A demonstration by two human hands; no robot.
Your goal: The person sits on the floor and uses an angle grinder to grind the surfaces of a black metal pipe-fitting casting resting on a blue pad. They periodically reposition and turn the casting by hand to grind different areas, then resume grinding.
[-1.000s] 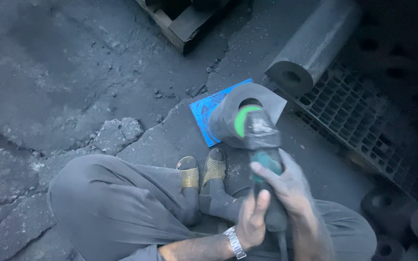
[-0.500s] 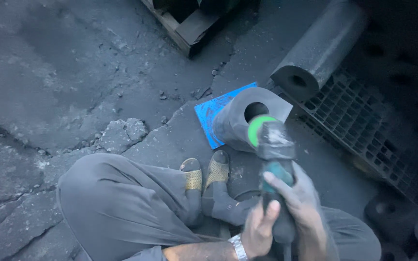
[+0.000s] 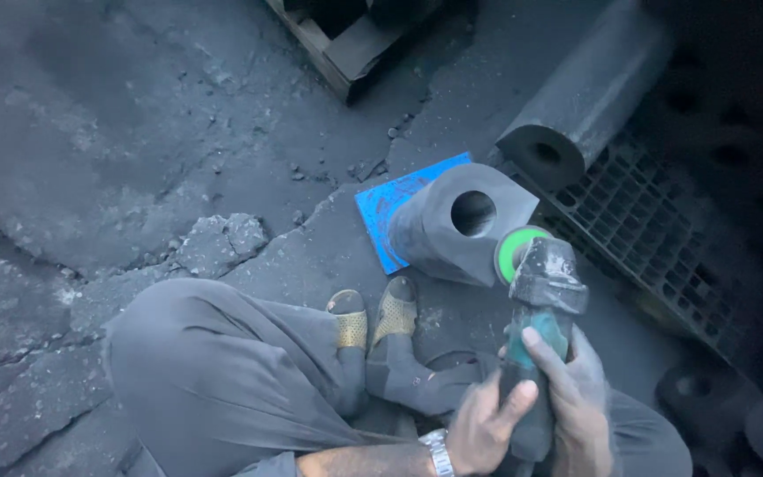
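Here, in the head view, your right hand [image 3: 576,402] is wrapped closed around the body of the angle grinder [image 3: 536,336], with the fingers over its dark green part. Your left hand [image 3: 480,430] is also closed on the same body, lower and just to the left of the right hand, the thumb lying up along the tool. A metal wristwatch [image 3: 437,452] sits on the left wrist.

Above both hands, the head of the grinder carries a green disc [image 3: 516,250]. This disc is at the lower right edge of the grey hollow block [image 3: 457,225]; whether it touches, I cannot tell. The block lies on its side on the floor, its round hole facing up toward you, and under it is a blue plate [image 3: 386,208].

To the left of the hands, your two sandals [image 3: 373,318] rest near the block. Beyond the grinder, up and to the right, a long grey cylinder [image 3: 589,93] lies on a metal grate [image 3: 655,230].
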